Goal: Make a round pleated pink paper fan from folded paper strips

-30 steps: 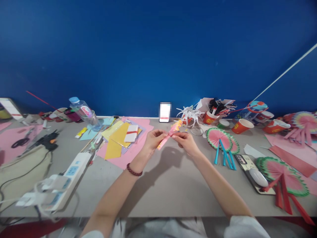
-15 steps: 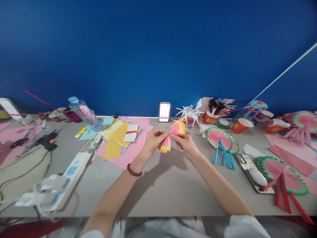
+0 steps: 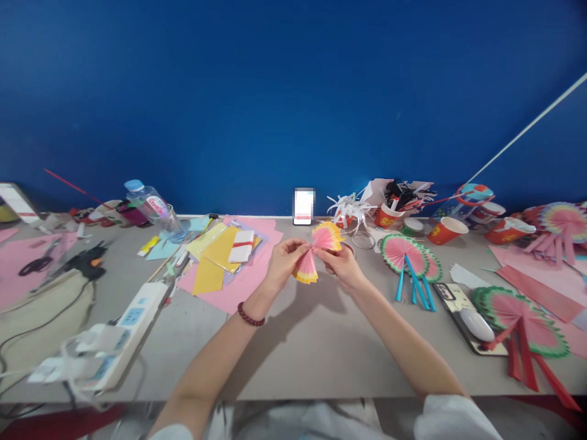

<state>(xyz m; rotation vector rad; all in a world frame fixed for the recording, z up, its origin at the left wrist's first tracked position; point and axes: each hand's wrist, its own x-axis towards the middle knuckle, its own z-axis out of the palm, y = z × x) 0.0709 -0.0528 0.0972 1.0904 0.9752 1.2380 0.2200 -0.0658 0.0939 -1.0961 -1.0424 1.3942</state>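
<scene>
A pleated pink paper fan (image 3: pixel 306 267) with a yellow zigzag edge is held above the table in front of me, pinched in at its middle so that one half spreads upward and the other downward. My left hand (image 3: pixel 290 256) closes thumb and fingers on the pinched centre from the left. From the right, my right hand (image 3: pixel 340 260) grips the same fan close to its centre, fingers curled. Fingers of both hands hide part of the folds. Their shadow falls on the grey table (image 3: pixel 321 348) below.
Pink and yellow paper sheets (image 3: pixel 208 275) and a power strip (image 3: pixel 132 324) lie to the left, near a bottle (image 3: pixel 156 208). At the right are finished round fans (image 3: pixel 403 253), a phone (image 3: pixel 452 299) with a mouse (image 3: pixel 477 324), and paper cups (image 3: pixel 448 230). A lit phone (image 3: pixel 302 208) leans against the blue wall.
The fan's upper half has shifted slightly left and its lower half shows a little more spread. Both hands keep their hold at nearly the same spot.
</scene>
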